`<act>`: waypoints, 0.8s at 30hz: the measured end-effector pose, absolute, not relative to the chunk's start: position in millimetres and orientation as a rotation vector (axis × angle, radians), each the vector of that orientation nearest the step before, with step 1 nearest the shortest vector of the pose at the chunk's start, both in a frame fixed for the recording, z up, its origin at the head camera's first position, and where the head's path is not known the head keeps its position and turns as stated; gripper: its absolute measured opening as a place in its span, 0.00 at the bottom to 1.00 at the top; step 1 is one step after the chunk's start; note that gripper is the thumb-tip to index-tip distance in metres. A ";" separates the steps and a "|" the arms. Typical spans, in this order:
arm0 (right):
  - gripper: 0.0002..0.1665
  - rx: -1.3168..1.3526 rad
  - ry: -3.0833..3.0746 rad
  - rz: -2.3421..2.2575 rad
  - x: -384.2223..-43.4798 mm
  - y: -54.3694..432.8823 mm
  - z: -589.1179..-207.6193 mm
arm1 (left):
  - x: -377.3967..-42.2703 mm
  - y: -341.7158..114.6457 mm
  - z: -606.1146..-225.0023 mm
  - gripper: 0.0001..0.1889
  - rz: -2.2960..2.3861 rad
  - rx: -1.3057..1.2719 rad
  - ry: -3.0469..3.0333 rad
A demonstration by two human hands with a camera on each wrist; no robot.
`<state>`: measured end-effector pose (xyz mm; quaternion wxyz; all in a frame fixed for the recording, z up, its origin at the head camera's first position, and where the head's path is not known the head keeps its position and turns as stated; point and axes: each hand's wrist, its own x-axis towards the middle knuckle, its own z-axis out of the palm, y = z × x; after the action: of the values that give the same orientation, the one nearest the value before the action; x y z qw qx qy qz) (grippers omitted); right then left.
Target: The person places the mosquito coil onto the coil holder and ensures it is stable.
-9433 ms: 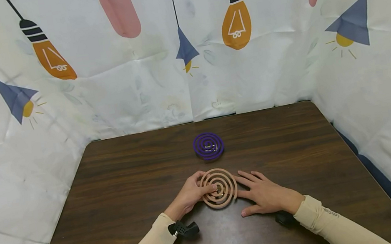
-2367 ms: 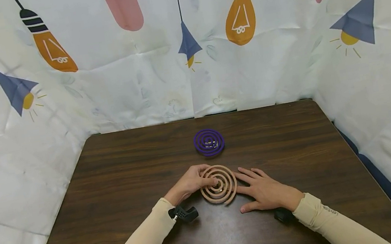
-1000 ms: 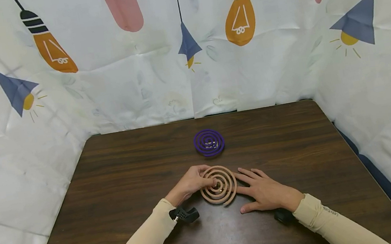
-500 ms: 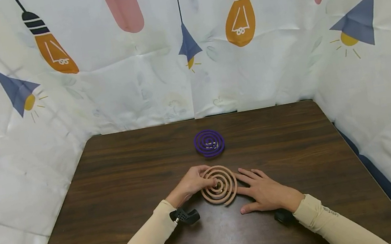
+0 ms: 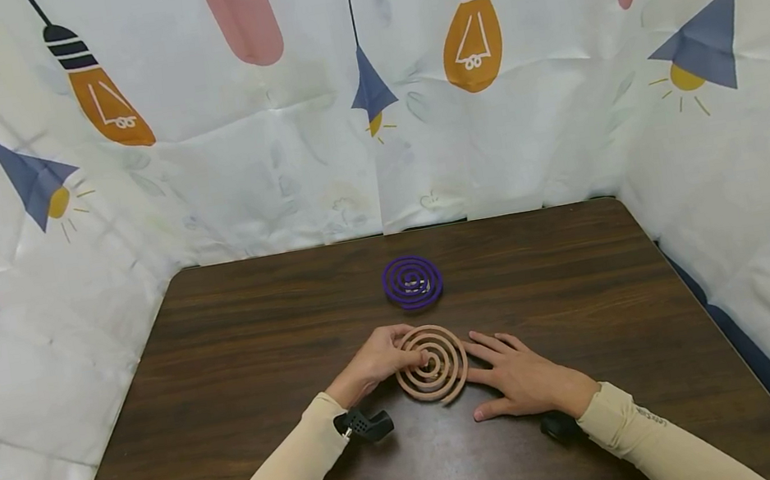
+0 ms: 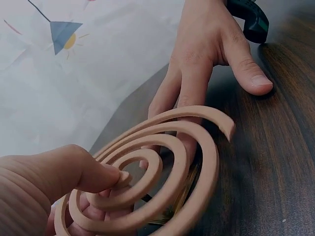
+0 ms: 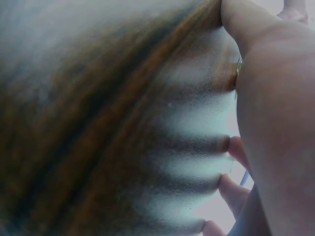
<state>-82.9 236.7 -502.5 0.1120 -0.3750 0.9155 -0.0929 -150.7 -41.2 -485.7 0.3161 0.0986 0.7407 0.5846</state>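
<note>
My left hand [image 5: 374,364] pinches the inner end of a light brown mosquito coil [image 5: 441,362] between thumb and fingers. In the left wrist view the coil [image 6: 211,167] tilts above the table, its outer tail pointing away from the left thumb [image 6: 88,172]. Thin gold-coloured strips [image 6: 184,196] show beneath it; their full shape is hidden. Palm down with spread fingers, my right hand [image 5: 529,380] rests on the tabletop. Its index finger lies at the coil's right edge; the head view does not settle whether they touch.
A purple mosquito coil [image 5: 402,283] lies farther back on the dark wooden table [image 5: 257,334], with something pale and shiny visible through its middle. White cloth [image 5: 271,174] printed with lamps surrounds the back and sides of the table.
Compared with the oldest frame, the left hand has shifted slightly and the brown coil has turned, its tail now at the lower front. Over the last second nearly everything stays still.
</note>
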 end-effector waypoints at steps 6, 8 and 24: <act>0.45 -1.102 2.694 -0.260 -83.5 237.3 -504.3 | -151.8 -40.8 -486.0 0.26 1.530 0.257 1.953; 0.45 -1.091 2.691 -0.255 -83.9 237.1 -504.5 | -152.3 -40.6 -486.5 0.26 1.526 0.260 1.957; 0.45 -1.065 2.662 -0.256 -84.7 237.3 -502.8 | -151.5 -40.3 -486.6 0.22 1.514 0.253 1.955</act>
<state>-84.7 237.3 -502.8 0.1312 -0.3670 0.9167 -0.0881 -151.5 -40.3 -486.6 0.3222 0.0962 0.7446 0.5766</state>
